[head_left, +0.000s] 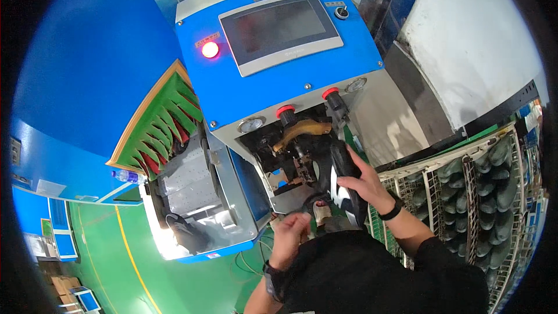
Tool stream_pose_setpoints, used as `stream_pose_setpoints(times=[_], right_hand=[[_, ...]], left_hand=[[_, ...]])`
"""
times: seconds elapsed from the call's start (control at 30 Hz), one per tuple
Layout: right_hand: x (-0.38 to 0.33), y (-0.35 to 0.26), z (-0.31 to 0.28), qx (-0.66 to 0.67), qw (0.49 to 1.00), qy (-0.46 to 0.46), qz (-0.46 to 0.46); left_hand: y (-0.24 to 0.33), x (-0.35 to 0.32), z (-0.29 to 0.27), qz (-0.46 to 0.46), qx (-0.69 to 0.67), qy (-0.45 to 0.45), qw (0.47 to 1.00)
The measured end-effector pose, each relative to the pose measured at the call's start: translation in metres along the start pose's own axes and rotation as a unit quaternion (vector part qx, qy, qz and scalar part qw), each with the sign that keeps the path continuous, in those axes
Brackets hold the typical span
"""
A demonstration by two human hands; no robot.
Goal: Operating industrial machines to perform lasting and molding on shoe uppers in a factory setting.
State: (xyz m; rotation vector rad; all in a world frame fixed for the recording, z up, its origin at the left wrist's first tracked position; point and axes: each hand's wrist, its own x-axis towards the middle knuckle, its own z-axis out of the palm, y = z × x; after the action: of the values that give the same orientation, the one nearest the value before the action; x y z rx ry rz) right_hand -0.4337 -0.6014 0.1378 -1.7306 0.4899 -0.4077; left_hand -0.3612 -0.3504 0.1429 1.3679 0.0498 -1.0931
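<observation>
My right hand (369, 186) grips a black shoe (347, 197) with white side patches, thumb across its side and fingers at its outer edge. The shoe stands on end at the front right of the blue machine's opening, close to a curved brown pad (305, 131). My left hand (292, 234) is closed, fingers curled together, low in front of the machine and left of the shoe. A dark strip lies just beyond its fingertips; whether the fingers hold it is hidden.
The blue machine panel (197, 90) carries a dark screen (279, 29), a lit red button (210, 50), red-topped knobs and gauges. At left are a metal tray (189, 180) with dark shoe parts and a green rack (165, 128). A wire rack (433, 197) of grey shoe lasts stands right.
</observation>
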Motion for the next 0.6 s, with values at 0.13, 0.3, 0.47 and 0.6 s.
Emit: stream_pose_setpoints(times=[0.13,0.3,0.47,0.6], right_hand=[[0.034,-0.017,0.027,-0.285,0.958,-0.011,-0.016],[0.058,-0.014,0.069,-0.497,0.865,-0.070,-0.021],[0.081,-0.014,0.088,-0.481,0.876,-0.046,0.014],[0.066,-0.011,0.100,-0.503,0.864,-0.005,0.000]], left_hand=[[-0.036,0.052,-0.033,0.020,0.035,0.005,0.999],[-0.047,0.088,-0.041,-0.059,-0.196,0.006,0.979],[-0.056,0.108,-0.056,-0.070,-0.209,0.015,0.975],[-0.053,0.110,-0.075,-0.042,-0.132,-0.018,0.990]])
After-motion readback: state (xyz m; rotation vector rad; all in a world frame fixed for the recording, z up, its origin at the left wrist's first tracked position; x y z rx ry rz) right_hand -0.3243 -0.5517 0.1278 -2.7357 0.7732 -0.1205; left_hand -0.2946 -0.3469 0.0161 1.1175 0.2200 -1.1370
